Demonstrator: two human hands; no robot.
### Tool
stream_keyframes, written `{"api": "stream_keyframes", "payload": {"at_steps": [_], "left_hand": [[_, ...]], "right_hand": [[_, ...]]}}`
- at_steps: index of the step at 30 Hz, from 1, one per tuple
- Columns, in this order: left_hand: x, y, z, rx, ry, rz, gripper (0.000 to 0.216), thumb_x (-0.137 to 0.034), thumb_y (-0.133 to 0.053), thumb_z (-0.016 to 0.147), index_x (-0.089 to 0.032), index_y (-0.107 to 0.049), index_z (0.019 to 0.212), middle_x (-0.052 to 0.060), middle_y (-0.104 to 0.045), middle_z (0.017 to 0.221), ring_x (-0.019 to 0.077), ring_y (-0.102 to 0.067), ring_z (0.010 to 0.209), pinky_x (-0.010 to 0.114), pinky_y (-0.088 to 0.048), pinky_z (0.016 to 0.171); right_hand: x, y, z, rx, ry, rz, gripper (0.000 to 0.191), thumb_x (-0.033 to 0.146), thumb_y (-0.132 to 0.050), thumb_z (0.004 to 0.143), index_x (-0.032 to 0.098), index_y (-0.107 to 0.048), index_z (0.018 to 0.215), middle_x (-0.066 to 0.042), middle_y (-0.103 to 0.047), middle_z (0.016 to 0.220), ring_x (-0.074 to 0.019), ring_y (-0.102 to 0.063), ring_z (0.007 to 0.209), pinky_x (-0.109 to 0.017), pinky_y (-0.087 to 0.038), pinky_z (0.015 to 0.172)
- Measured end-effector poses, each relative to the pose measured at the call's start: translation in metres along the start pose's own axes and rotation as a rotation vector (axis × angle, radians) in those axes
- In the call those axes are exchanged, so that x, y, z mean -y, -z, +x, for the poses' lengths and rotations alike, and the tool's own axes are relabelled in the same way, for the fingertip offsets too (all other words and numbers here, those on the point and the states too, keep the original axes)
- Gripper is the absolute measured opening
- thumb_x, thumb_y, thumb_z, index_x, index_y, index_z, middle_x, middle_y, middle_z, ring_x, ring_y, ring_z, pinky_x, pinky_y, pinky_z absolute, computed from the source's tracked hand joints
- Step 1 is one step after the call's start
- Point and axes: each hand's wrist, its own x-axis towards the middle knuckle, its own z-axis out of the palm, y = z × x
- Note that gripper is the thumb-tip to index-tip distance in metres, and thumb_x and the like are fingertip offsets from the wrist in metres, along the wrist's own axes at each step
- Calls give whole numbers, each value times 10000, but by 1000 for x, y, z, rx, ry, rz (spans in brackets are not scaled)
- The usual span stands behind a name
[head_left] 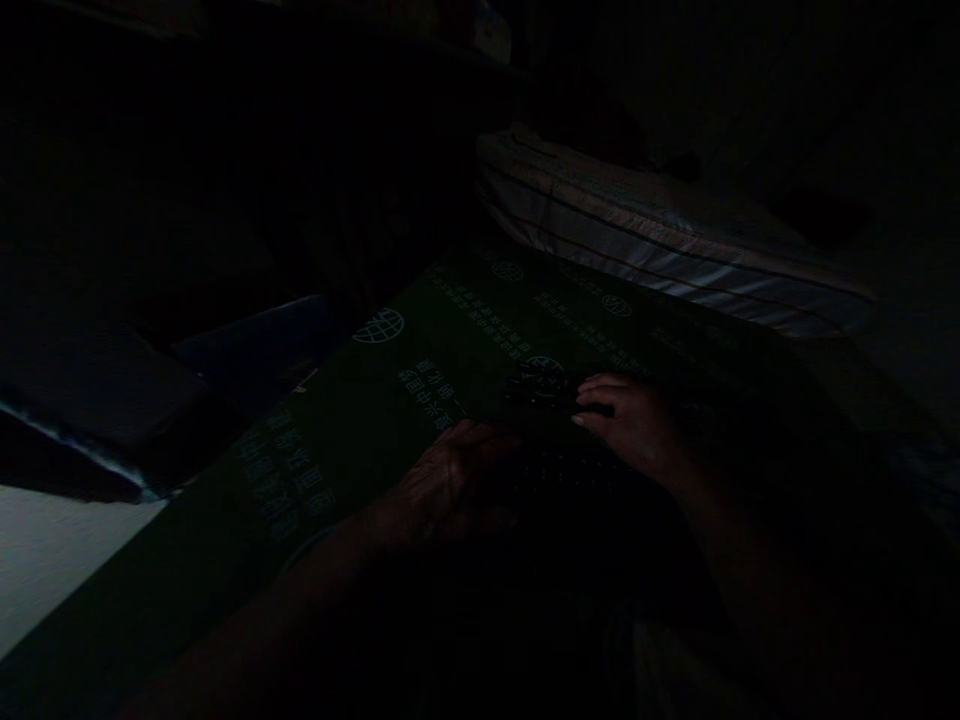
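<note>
The picture is very dark. A black piece with small light specks, seemingly cloth (544, 380), lies in front of me on a green board (390, 400). My right hand (626, 415) is at its right edge, fingers and thumb closing on the material. My left hand (454, 480) rests low at the left side of the dark piece, back upward, with fingers stretched to the right and the thumb apart. Its fingertips fade into shadow. Where the dark piece ends toward me cannot be made out.
Pale globe marks and printed characters cover the green board. Beyond it at the back right lies a striped, padded thing like a mattress (660, 235). A dark blue flat thing (251, 340) is past the board's left edge, and a pale surface (60, 560) shows at lower left.
</note>
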Motion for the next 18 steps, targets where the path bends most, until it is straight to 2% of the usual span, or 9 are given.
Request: {"api": "stream_keyframes", "payload": {"at_steps": [4,7,14,18], "left_hand": [[-2,-1,0,-21,-2,12,654,-426,-677,744,-165,-446,1297,118,-503,1294,281,-461,1170,443,-391,980],[-1,-2,-1,-10,-24,16,657,-437,-665,752,-150,-443,1300,125,-501,1296,287,-462,1172,445,-393,979],[3,-4,1,-27,-42,25,633,-449,-660,748,-169,-462,1281,115,-521,1264,284,-481,1143,426,-405,957],[3,-6,1,-42,-55,35,650,-454,-665,740,-137,-468,1271,131,-529,1253,292,-477,1144,433,-392,961]], "right_hand": [[18,-10,-45,-30,-9,111,123,165,-656,730,239,-705,816,-43,-683,1025,-205,-603,1039,-386,-485,916],[26,-17,-65,-31,-29,107,133,176,-651,738,251,-706,833,-50,-682,1042,-222,-595,1061,-413,-493,917],[37,-26,-77,-29,58,0,155,165,-626,765,253,-694,873,-60,-673,1070,-232,-580,1085,-439,-484,939],[40,-27,-78,-26,91,-93,137,166,-629,763,238,-695,859,-74,-662,1097,-249,-561,1112,-458,-473,949]]}}
